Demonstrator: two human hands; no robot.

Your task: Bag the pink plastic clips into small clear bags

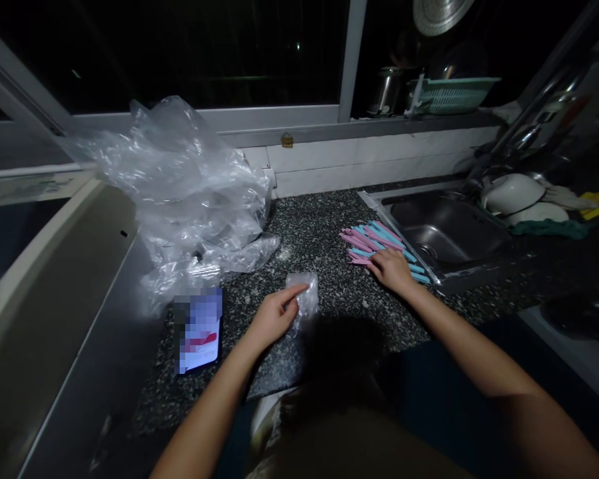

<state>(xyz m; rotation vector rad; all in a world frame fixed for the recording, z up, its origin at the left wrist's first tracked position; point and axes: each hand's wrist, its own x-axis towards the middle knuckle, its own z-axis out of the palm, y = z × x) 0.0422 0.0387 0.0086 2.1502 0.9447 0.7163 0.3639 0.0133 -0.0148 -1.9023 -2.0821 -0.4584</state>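
With fingers (295,291) of left hand (271,322), touching small clear plastic bag (308,303) just below frame centre; stretching index out over it, holding thumb apart, leaving gap between. With right hand (393,269), right of centre, touching near edge of pile of pink and light-blue sticks (362,234); bending fingers downward, not being able to tell whether gripping a stick or just resting on top. Seeing sticks lying on dark speckled counter (309,233), mostly side by side, some crossing, just left of sink (444,226). Seeing bag lying flat on same counter, apart from pile. At lower left, seeing phone (202,346) lying left of left hand, showing lit screen, partly pixelated. At upper left, seeing big heap of crumpled clear plastic (194,179), ending near phone. At right, seeing white bowls (513,193) beside sink, with green cloth (549,229) lying just below. At upper right, seeing teal basket (456,95) sitting on window ledge (404,125), near metal canister (387,90). Above those, seeing round metal thing (442,13), cut off by top edge. Along top left and centre, seeing dark window (204,60).
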